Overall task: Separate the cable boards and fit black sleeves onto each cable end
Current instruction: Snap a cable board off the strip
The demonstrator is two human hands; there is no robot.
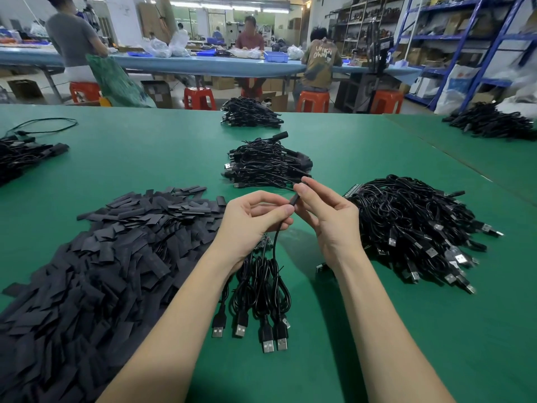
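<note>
My left hand (255, 219) pinches a thin black cable (275, 242) just below its upper end. My right hand (325, 210) pinches a black sleeve (294, 199) sitting on that cable end. The cable drops to a small bunch of coiled USB cables (261, 298) lying between my forearms, plugs pointing toward me. A small green board (263, 242) peeks out under my left hand. A big heap of flat black sleeves (96, 266) covers the table to my left.
A large heap of USB cables (412, 228) lies to my right, another pile (267, 164) just beyond my hands, and more piles (250, 113) farther back and at both table sides. People sit at a blue bench (203, 65) behind the green table (377, 344).
</note>
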